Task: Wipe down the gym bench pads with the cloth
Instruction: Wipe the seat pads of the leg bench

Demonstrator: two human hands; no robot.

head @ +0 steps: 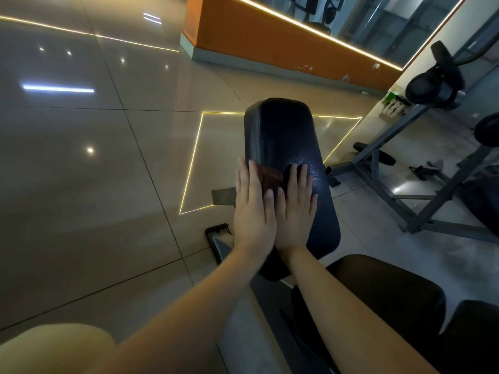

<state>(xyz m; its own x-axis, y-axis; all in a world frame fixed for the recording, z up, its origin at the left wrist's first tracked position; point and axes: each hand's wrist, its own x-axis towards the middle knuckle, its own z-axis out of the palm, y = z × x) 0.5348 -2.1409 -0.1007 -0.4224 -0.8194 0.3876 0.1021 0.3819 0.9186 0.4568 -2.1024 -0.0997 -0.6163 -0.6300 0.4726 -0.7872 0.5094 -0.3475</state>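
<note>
Head view: left hand (252,209) presses cloth (271,176) on pad (286,136) (right hand (295,211) flat beside)

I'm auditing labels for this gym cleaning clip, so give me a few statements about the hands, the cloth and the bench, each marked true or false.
1. The left hand and right hand both lie flat on the long bench pad, fingers straight. True.
2. The cloth is white. False: it is brown.
3. The cloth is bunched in a right fist. False: it lies on the pad between the two hands' fingers, and neither hand is a fist.
4. The floor is glossy tile that reflects lights. True.
5. The wall behind the bench is green. False: it is orange.
</note>
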